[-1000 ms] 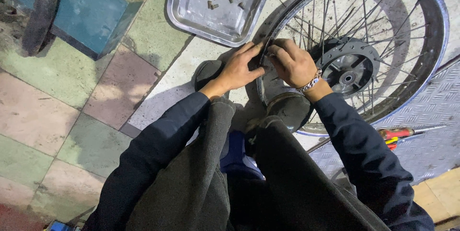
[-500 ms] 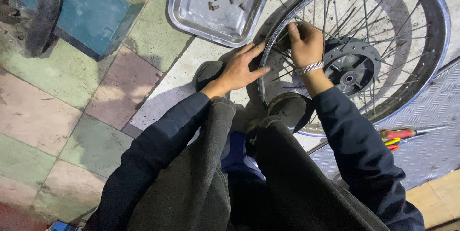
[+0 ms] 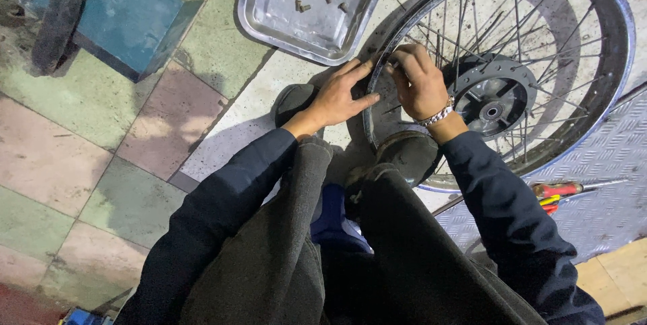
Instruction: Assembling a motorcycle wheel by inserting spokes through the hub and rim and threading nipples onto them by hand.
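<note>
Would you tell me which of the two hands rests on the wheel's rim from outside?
The left hand; it lies outside the rim, while the right hand reaches among the spokes.

I'm in a small bike repair workshop, working squatting on the floor. A spoked wheel (image 3: 505, 75) with its hub lies flat right under my hands. A dented metal tray (image 3: 296, 11) of small spoke nipples sits just beyond my hands. A red-handled screwdriver (image 3: 559, 190) lies on checker-plate metal sheet (image 3: 606, 183) to my right. A worn tyre (image 3: 60, 15) leans far left against a blue box (image 3: 135, 15). Grubby coloured floor tiles (image 3: 87, 129) all round, no desk.
</note>
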